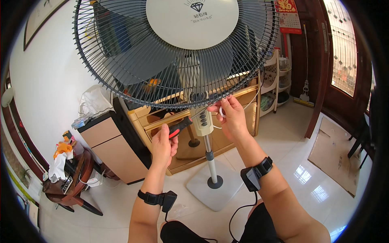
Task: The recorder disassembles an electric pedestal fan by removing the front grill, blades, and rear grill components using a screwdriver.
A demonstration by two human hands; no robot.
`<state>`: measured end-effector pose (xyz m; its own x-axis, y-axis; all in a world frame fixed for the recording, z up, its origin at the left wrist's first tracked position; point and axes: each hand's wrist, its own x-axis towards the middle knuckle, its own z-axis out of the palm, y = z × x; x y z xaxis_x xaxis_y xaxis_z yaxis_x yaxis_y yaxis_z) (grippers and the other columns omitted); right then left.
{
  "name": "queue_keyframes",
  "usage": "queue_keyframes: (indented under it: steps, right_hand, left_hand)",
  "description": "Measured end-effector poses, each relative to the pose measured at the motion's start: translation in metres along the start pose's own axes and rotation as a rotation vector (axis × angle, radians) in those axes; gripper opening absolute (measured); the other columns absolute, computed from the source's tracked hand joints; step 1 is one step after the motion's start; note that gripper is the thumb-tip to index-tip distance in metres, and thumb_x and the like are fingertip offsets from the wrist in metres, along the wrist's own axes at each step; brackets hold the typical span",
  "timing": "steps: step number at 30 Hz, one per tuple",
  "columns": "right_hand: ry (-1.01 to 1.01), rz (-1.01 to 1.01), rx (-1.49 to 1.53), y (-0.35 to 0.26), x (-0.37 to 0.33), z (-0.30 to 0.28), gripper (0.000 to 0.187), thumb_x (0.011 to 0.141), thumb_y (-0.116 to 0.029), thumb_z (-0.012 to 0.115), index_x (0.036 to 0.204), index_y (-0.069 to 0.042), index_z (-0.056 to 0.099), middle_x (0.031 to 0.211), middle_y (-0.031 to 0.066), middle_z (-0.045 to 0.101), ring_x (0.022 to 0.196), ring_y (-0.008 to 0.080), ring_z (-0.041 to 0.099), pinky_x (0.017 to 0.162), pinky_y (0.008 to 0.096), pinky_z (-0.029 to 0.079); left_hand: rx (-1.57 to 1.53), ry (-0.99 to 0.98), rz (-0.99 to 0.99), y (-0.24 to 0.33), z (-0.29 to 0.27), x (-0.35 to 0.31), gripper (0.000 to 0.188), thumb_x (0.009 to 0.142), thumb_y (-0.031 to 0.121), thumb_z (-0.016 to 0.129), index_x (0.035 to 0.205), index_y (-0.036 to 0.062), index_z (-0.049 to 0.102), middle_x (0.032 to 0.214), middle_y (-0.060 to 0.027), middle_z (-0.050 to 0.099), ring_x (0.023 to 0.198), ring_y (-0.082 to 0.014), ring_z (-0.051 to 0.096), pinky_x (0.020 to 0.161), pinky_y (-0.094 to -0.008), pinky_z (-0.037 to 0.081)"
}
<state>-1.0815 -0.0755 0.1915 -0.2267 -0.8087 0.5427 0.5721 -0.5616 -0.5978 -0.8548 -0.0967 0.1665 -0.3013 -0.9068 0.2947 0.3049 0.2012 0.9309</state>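
A large standing fan (pixel 192 24) with a dark grille and a pale hub cover fills the upper middle. My left hand (pixel 162 146) is closed round the red and black handle of a screwdriver (pixel 180 128). Its thin shaft slants up to the right, under the grille's lower rim. My right hand (pixel 231 115) is closed near that rim, with a small white ring-shaped piece (pixel 222 112) at its fingers. What its fingertips do at the rim is too small to tell. Between both hands stands the fan's cream control box (pixel 202 123) with dark buttons.
Below, the fan's pole (pixel 211 164) rises from a pale square base (pixel 214 196) on the tiled floor. Behind it stands a gold-framed glass cabinet (pixel 233 135). On the left are a beige cabinet (pixel 107 150) and a cluttered wooden stool (pixel 83 170). Cardboard (pixel 334 156) lies at right.
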Motion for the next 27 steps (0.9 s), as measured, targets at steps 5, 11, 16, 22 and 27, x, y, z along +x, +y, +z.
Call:
queue_keyframes:
  steps: [5,11,16,22,27]
  right_hand:
    - [-0.015,-0.026,0.018,0.004,0.001,-0.001,0.015,0.096,-0.016,0.043,0.096,-0.003,0.050,0.089,0.0096,0.062,0.075,0.0129,0.062,0.051,0.0192,0.039]
    - [-0.001,-0.025,0.030,0.003,0.000,0.002,0.015,0.096,-0.016,0.043,0.097,-0.003,0.050,0.089,0.0095,0.061,0.075,0.0128,0.062,0.050,0.0185,0.038]
    - [-0.004,-0.017,0.032,0.003,0.001,-0.002,0.014,0.096,-0.015,0.043,0.096,-0.003,0.050,0.089,0.0095,0.061,0.073,0.0124,0.062,0.048,0.0175,0.037]
    - [-0.005,-0.013,0.033,0.006,0.003,-0.001,0.013,0.096,-0.015,0.043,0.096,-0.003,0.049,0.088,0.0097,0.062,0.073,0.0123,0.062,0.049,0.0180,0.037]
    - [-0.003,-0.020,0.035,0.003,0.002,-0.001,0.014,0.096,-0.015,0.042,0.096,-0.003,0.049,0.088,0.0099,0.062,0.072,0.0123,0.062,0.050,0.0181,0.038]
  left_hand:
    - [-0.022,0.127,0.117,-0.004,0.023,-0.001,0.019,0.094,0.021,0.047,0.107,0.0070,0.045,0.090,-0.0046,0.049,0.052,-0.0071,0.043,0.040,-0.0202,0.031]
    - [-0.164,0.047,0.470,-0.018,0.016,0.001,0.020,0.094,0.026,0.050,0.106,0.0105,0.047,0.086,-0.0043,0.051,0.051,-0.0075,0.044,0.039,-0.0200,0.031]
    - [0.034,0.049,-0.090,0.003,0.006,-0.001,0.024,0.094,0.034,0.048,0.096,0.0106,0.052,0.071,-0.0033,0.051,0.048,-0.0072,0.042,0.037,-0.0200,0.028]
    - [-0.183,0.044,0.221,-0.014,0.020,-0.007,0.027,0.094,0.033,0.046,0.110,0.0107,0.045,0.089,-0.0041,0.052,0.065,-0.0093,0.046,0.050,-0.0229,0.037]
    - [-0.160,0.008,0.284,-0.013,0.006,-0.003,0.023,0.094,0.026,0.048,0.111,0.0105,0.045,0.091,-0.0045,0.053,0.069,-0.0095,0.048,0.053,-0.0233,0.038]
